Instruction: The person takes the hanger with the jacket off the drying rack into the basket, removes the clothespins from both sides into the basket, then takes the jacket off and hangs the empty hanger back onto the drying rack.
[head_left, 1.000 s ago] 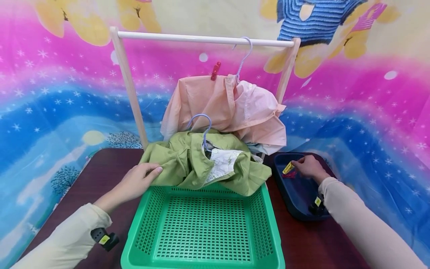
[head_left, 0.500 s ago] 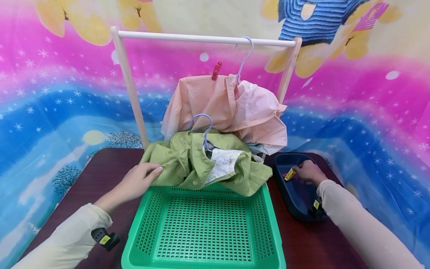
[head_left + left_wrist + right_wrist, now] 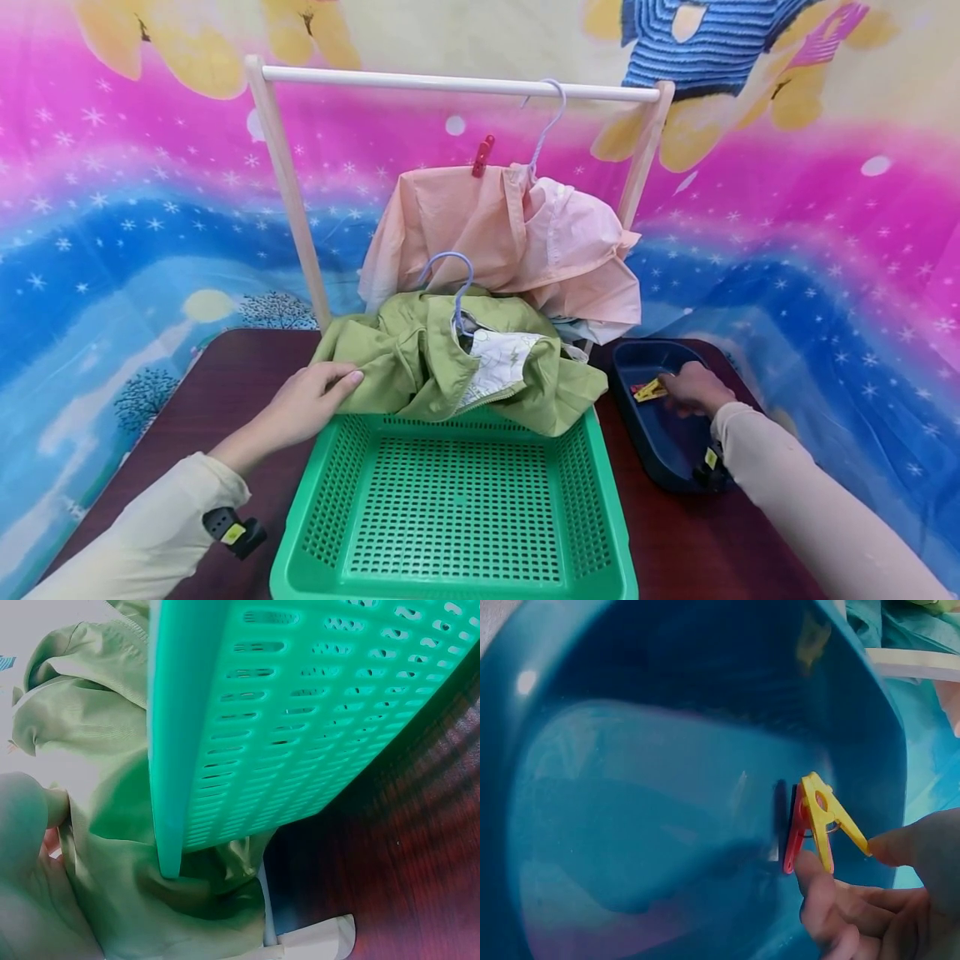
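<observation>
My left hand (image 3: 300, 408) pinches the sleeve edge of a green jacket (image 3: 397, 358) between thumb and fingers. The jacket, with a lilac hanger (image 3: 462, 292) rising from its neck, drapes over the far rim of a green perforated basket (image 3: 288, 542). At the right, my right hand (image 3: 697, 388) is low in a dark blue tray (image 3: 667, 446). Its thumb and a finger pinch the handle ends of a yellow clothespin (image 3: 821, 814). A red clothespin (image 3: 793, 840) lies on the tray floor, partly behind the yellow one.
Behind the basket stands a rack with a white rail (image 3: 420, 82). From it hangs a peach garment (image 3: 457, 221) on a hanger, with another red clothespin (image 3: 483, 156) at its shoulder. Basket and tray stand on a dark red table (image 3: 225, 383); a printed cloth forms the backdrop.
Within the tray my right hand has shifted slightly right and down, and the yellow clothespin has turned in its fingers. My left hand stays at the jacket sleeve.
</observation>
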The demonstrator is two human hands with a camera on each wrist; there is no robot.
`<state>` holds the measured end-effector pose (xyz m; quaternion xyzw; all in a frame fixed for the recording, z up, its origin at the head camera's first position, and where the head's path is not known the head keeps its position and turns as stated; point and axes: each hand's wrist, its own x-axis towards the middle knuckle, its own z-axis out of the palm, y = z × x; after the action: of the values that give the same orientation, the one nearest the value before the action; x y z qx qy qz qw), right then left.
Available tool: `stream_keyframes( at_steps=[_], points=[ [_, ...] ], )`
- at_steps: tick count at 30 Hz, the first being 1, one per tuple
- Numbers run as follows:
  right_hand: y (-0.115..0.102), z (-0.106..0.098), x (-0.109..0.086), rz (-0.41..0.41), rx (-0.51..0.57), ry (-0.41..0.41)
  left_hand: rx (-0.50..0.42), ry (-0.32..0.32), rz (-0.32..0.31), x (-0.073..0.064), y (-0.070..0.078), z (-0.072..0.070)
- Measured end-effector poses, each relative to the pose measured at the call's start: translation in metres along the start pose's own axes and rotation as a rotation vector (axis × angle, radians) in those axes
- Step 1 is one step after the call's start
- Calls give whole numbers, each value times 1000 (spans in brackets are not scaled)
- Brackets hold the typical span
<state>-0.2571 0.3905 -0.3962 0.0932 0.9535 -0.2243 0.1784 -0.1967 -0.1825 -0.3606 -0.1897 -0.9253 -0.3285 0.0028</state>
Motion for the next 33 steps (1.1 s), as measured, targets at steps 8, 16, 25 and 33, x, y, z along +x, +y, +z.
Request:
stream_keyframes(
  at_steps=[8, 16, 25, 33],
  points=[
    [6, 6, 8, -7, 74, -55, 5, 1, -6, -1, 1, -1],
    [6, 10, 9, 4, 80, -78, 14, 6, -1, 1, -2, 0],
    [8, 14, 10, 29, 62, -65, 8, 6, -2, 0, 0, 0],
    [9, 14, 12, -12, 95, -54, -7, 4, -5, -2, 3, -2]
  ],
)
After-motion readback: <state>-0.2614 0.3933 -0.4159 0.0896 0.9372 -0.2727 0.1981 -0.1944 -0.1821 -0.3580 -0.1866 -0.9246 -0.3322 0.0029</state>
